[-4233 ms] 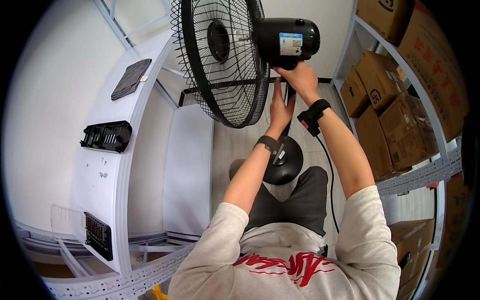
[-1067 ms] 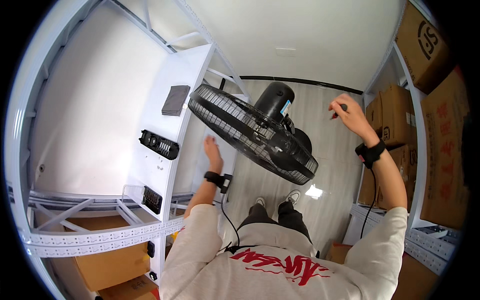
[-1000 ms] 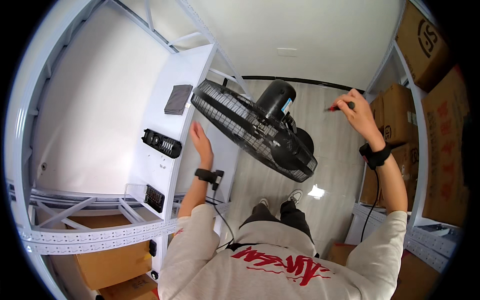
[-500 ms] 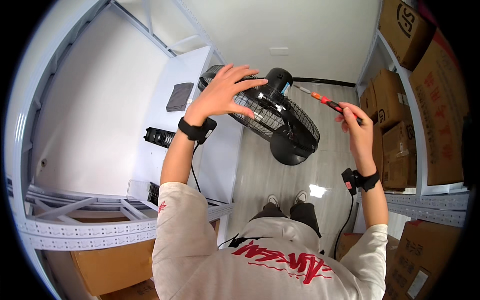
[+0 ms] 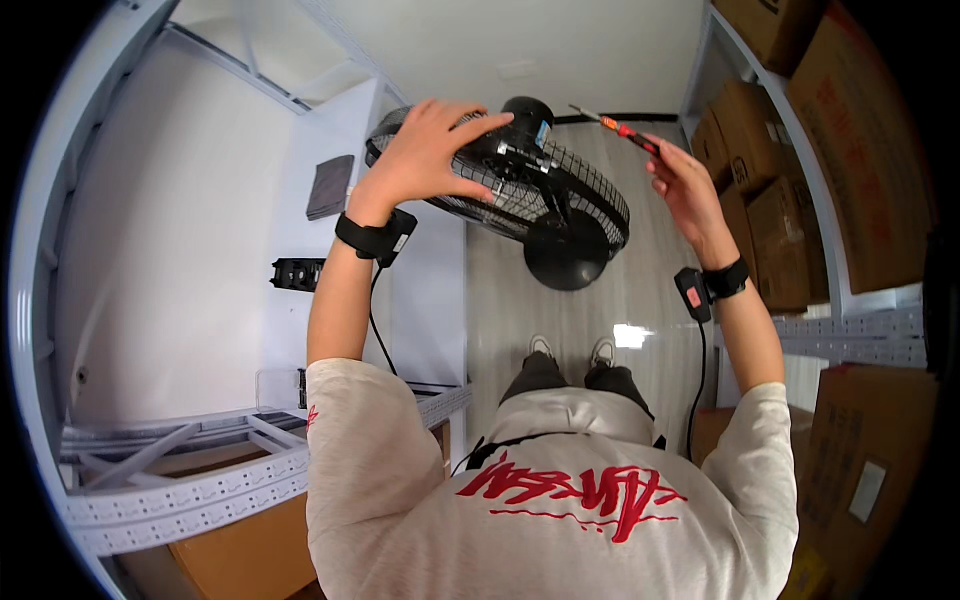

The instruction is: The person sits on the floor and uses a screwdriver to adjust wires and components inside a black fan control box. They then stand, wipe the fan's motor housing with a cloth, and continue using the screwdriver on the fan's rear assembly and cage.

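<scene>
A black pedestal fan stands in front of me: its wire cage (image 5: 590, 195) slants across the view, below and around the motor housing (image 5: 525, 118), with the round base (image 5: 565, 265) on the floor. My left hand (image 5: 430, 155) is spread over the left part of the cage, near the motor; whether its fingertips touch is unclear. My right hand (image 5: 683, 190) holds a screwdriver (image 5: 628, 133) with a red and black handle, its metal tip pointing up-left, beside the motor and apparently clear of it.
On the white shelf at left lie a folded grey cloth (image 5: 330, 188) and a black plastic part (image 5: 293, 273), partly behind my arm. Cardboard boxes (image 5: 785, 245) fill the metal racking at right. My feet stand on the tiled floor below the fan.
The fan looks turned since the earliest frame, when both hands gripped it. My left hand has since risen over the cage; my right hand now holds the screwdriver, pointed toward the motor.
</scene>
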A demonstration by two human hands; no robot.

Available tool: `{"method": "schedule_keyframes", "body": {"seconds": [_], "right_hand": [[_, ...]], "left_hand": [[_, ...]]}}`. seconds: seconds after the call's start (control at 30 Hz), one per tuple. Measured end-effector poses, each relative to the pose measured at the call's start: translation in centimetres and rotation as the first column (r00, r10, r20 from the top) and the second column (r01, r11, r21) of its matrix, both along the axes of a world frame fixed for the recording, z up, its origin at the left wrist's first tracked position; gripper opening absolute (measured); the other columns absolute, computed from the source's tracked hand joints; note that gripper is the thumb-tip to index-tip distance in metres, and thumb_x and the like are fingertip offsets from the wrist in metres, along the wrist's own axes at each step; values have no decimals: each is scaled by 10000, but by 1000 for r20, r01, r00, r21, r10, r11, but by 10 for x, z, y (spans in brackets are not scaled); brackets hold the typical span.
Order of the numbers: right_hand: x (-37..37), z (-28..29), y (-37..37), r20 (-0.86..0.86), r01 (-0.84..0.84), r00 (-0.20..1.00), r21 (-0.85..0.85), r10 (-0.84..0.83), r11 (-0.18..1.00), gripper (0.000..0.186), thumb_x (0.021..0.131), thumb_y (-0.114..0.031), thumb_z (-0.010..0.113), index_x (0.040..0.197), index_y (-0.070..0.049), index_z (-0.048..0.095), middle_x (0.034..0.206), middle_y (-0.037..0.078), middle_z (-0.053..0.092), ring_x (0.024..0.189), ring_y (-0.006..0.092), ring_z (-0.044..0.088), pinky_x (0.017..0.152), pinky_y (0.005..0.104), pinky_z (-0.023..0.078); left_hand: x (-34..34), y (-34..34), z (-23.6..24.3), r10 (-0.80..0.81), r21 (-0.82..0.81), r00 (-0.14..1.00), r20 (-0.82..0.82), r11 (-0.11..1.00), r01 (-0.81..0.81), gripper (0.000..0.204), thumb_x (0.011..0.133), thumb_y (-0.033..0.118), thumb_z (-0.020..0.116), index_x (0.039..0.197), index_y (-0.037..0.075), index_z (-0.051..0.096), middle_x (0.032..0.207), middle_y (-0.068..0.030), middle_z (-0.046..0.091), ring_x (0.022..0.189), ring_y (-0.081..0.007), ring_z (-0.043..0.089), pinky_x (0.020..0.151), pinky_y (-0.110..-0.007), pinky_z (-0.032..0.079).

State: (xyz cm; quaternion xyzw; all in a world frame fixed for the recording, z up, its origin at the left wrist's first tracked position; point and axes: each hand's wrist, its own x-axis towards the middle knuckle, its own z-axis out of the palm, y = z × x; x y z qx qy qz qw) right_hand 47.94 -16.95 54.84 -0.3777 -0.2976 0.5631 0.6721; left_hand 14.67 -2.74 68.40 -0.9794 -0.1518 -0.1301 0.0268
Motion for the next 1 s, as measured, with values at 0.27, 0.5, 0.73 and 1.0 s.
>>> {"method": "schedule_keyframes", "body": {"seconds": [0.27, 0.5, 0.73, 1.0], "right_hand": [[9, -11, -15, 73, 245, 967, -3, -244, 970, 339, 1024, -257, 547, 1269, -39, 633, 1061, -43, 666, 877, 33, 598, 648, 209, 390], [-3, -21, -55, 59, 420, 907, -42, -417, 907, 317, 1033, -236, 536, 1227, -5, 633, 883, -41, 575, 755, 37, 494, 584, 195, 348], [8, -27, -57, 45, 464, 885, -33, -463, 885, 335, 1035, -244, 539, 1254, -2, 614, 887, -35, 571, 743, 38, 479, 588, 191, 349], [11, -23, -45, 61, 521, 850, 35, -523, 853, 333, 1028, -235, 552, 1254, 0, 616, 893, -20, 572, 744, 49, 494, 603, 192, 368]], "left_hand": [[1, 13, -18, -78, 102, 987, 139, 993, 64, 831, 644, 552, 818, 1369, 235, 565, 1256, -67, 592, 1153, -312, 538, 1036, -438, 396], [10, 21, -34, -59, 148, 970, 234, 989, 24, 829, 647, 651, 782, 1329, 223, 587, 1223, -125, 606, 1159, -341, 550, 1036, -475, 388], [29, 18, -41, -20, 125, 970, 242, 992, -11, 825, 654, 681, 761, 1308, 203, 604, 1161, -129, 633, 1133, -329, 562, 996, -478, 388], [73, 43, -47, 91, 193, 961, 260, 970, -144, 844, 642, 739, 729, 1261, 172, 640, 1036, -127, 662, 984, -339, 598, 877, -480, 416]]}}
